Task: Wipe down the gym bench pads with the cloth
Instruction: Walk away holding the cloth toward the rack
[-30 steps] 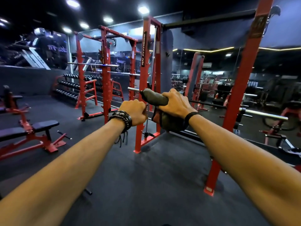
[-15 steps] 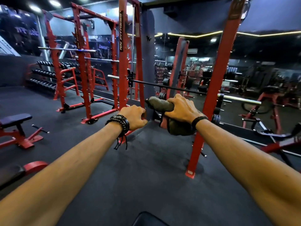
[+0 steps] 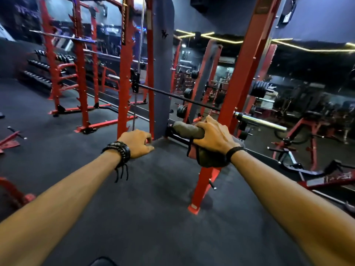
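1. We've got the cloth [image 3: 194,138] in our right hand [image 3: 213,137]: fingers wrapped tight round a rolled grey wad, one end poking out left, the rest bunched under the palm. There's a pinkish edge at the lower left of the bundle.
2. Left hand [image 3: 135,144] is curled into a loose fist, nothing visible in it. Whether fingertips pinch anything, we can't tell. It sits just beside the cloth's free end, not touching.
3. Both arms are stretched forward at about the same height over bare rubber floor [image 3: 153,217]. No pad under the hands.
4. Key relation: the nearest bench pad [image 3: 101,262] is only a dark rounded corner at the bottom edge of the view, below and behind the hands, close to our body, slightly left of centre. Its long axis can't be read from that sliver.
5. So the cloth is out ahead of the target. Our judgement: the next move is a pull back and down, not a reach forward.
6. The left hand is marginally nearer the pad's side, but the right one carries the cloth, so it leads.
7. The red rack upright [image 3: 238,104] stands right behind the cloth hand; the path back toward us looks open.
8. No wiping contact yet.
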